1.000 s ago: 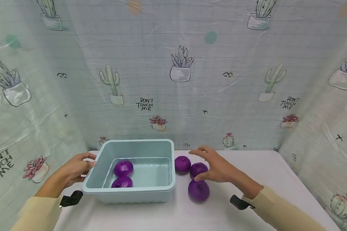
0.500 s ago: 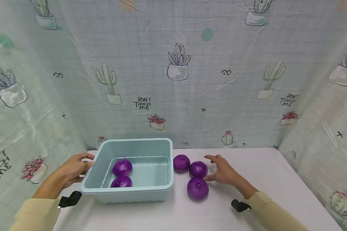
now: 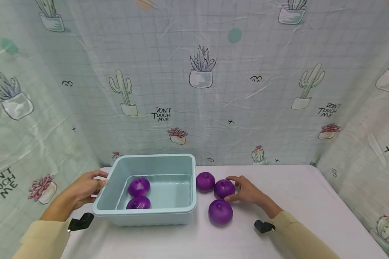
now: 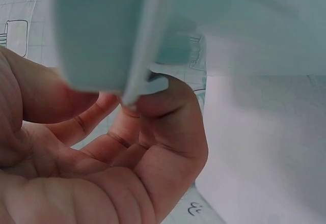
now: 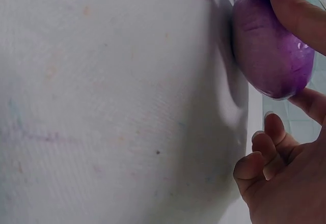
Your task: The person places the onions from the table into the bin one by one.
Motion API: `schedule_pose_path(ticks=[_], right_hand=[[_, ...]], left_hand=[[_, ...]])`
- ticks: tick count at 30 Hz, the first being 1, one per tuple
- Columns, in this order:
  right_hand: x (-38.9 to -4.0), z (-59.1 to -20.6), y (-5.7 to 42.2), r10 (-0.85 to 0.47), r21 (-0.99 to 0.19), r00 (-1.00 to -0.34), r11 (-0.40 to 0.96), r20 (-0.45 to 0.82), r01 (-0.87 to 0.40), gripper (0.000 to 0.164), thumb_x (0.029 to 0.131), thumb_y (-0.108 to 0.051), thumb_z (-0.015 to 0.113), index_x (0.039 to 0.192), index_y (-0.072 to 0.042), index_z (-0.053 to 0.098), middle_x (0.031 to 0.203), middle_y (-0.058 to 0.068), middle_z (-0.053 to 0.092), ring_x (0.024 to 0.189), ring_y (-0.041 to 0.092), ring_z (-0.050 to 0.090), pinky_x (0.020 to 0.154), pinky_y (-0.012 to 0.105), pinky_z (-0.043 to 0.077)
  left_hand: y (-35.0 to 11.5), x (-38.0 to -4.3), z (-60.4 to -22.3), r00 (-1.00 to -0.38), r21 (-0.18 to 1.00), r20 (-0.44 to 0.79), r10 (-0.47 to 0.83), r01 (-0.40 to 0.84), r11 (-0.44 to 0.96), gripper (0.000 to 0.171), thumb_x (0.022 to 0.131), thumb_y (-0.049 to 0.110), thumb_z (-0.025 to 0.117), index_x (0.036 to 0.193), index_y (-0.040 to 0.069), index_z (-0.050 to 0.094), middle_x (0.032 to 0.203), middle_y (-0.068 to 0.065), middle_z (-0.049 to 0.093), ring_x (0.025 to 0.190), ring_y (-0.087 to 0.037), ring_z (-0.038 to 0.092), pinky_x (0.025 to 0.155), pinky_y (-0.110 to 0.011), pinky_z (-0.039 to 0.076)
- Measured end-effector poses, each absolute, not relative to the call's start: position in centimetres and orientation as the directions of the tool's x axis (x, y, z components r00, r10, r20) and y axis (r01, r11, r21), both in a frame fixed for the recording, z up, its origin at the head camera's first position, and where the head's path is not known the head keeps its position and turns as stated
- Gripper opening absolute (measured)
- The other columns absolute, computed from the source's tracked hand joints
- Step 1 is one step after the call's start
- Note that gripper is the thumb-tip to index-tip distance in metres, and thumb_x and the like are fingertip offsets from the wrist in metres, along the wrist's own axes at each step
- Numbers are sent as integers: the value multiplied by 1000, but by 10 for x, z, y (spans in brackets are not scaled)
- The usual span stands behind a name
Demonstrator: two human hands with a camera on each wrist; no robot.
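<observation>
My left hand (image 3: 88, 189) pinches the left rim of a pale blue plastic basin (image 3: 149, 213); the left wrist view shows thumb and fingers on either side of the basin's edge (image 4: 102, 40). Inside lie two glossy purple onions, a back one (image 3: 138, 187) and a front one (image 3: 138, 202). Right of the basin, three more sit on the table. Around the middle onion (image 3: 224, 189) my right hand (image 3: 246, 191) has its thumb and index finger, which grip opposite sides of the onion (image 5: 270, 46) in the right wrist view. Its other fingers are loosely bent.
Another onion (image 3: 205, 181) stands beside the basin's right wall, left of the gripped one. A larger-looking onion (image 3: 220, 212) sits in front, near my right thumb. The white table (image 3: 295, 201) meets a cactus-print curtain (image 3: 240, 108) at the back and sides.
My right hand drew back to the right from above the onions, then came down and closed thumb and index finger around the middle onion. My left hand keeps its hold on the basin.
</observation>
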State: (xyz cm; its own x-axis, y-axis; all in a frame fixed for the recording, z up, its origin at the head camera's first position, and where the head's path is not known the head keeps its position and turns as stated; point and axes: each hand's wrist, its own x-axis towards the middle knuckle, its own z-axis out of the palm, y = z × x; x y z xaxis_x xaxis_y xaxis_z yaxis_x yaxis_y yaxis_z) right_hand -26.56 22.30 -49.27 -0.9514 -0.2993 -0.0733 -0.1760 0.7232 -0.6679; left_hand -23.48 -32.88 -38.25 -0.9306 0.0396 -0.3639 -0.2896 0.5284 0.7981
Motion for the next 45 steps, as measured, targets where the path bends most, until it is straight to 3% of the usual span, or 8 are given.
schedule_pose_path(ticks=[9,14,23,33,45], right_hand=[[-265,-499,224,-338,-645,-941,713,25,-274,80,72,-42,93,140,-15,60,120,7,62,102,23,51,83,37,43],[-261,-498,225,-299,-623,-953,738,42,-259,81,71,-44,93,140,-15,61,124,7,64,107,24,54,84,38,45],[-247,-474,224,-271,-618,-954,730,131,-292,82,70,-44,95,141,-19,61,132,5,65,110,27,54,83,36,43],[-222,-434,201,-323,-584,-911,699,257,-413,80,69,-43,95,139,-23,62,123,-4,66,107,20,56,88,39,47],[-204,-387,163,-404,-623,-874,619,268,-478,81,66,-40,97,138,-34,60,119,-12,63,105,10,53,77,28,47]], left_hand=[[-331,-236,-384,-934,799,-355,39,-282,530,45,106,12,47,147,-5,37,126,-23,63,98,-25,65,80,-42,60],[-330,-237,-384,-931,800,-363,42,-288,527,44,107,12,47,147,-5,37,125,-22,63,98,-25,65,79,-42,60],[-330,-237,-382,-930,800,-364,52,-284,528,44,107,11,45,147,-6,36,124,-23,63,99,-24,65,79,-42,60],[-330,-237,-383,-930,804,-363,49,-287,521,44,107,11,46,147,-5,36,122,-20,65,98,-24,66,78,-41,60],[-328,-235,-383,-938,814,-343,45,-273,513,43,108,12,45,147,-5,38,126,-25,63,99,-26,65,79,-42,60]])
